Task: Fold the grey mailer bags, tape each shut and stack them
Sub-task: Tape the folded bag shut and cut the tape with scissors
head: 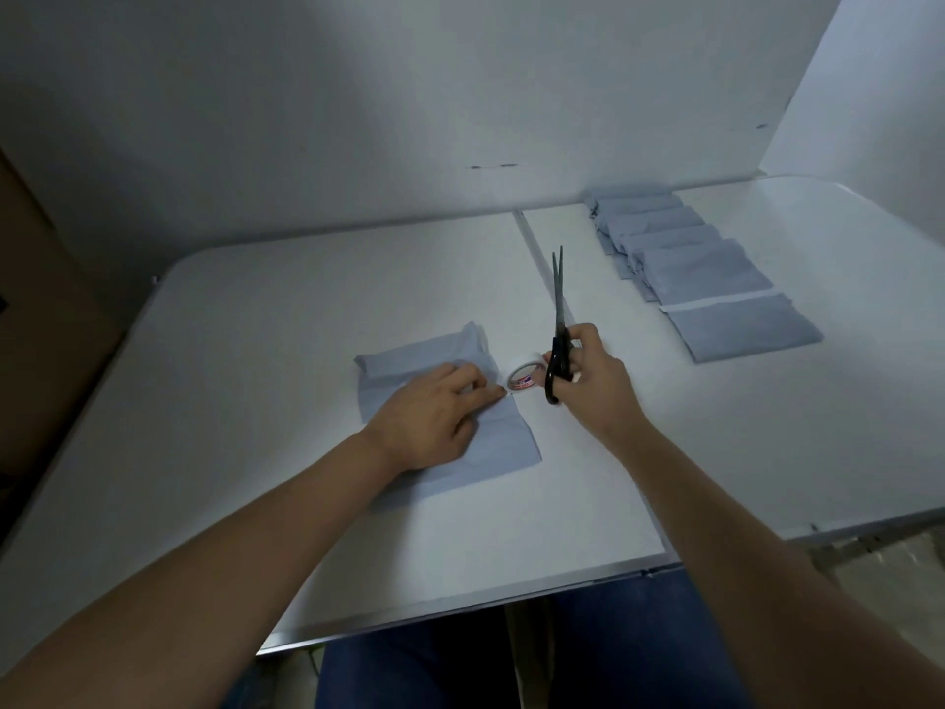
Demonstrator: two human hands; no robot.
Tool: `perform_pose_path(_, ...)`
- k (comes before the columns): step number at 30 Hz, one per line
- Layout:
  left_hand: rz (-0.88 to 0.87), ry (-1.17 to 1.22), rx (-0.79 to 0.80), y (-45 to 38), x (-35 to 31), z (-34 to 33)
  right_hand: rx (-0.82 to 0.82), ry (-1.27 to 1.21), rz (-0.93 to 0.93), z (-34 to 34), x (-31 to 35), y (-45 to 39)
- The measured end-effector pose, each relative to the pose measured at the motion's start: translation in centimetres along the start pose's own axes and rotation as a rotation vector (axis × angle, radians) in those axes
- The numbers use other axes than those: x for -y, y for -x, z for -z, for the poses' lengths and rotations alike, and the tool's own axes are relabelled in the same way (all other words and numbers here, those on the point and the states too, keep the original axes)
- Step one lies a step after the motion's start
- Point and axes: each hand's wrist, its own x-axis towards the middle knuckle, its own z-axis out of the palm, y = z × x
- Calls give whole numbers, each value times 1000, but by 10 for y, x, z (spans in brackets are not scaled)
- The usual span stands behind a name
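Observation:
A folded grey mailer bag (506, 437) lies flat on the white table (255, 350) in the middle. My left hand (434, 417) presses down on it, fingertips at its right edge. A white tape roll (522, 377) stands just right of the bag. My right hand (593, 376) grips black-handled scissors (558, 309) by the handles, blades closed and pointing away from me, right beside the roll. Several folded grey bags (705, 268) lie in an overlapping row at the back right; the nearest one has a white tape strip across it.
A seam (537, 258) splits the table top into two halves. White walls close in the back and right side. The table's front edge (460, 611) runs just above my lap.

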Motion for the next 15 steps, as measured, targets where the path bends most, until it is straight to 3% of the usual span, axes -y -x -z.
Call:
perform_pose_path(7,22,-20,19,3,-1,-5,-104,83,64,-10,6,1)
perform_pose_path(15,12,-45,20,5,0,-7,-82,152,110,-4,3,-5)
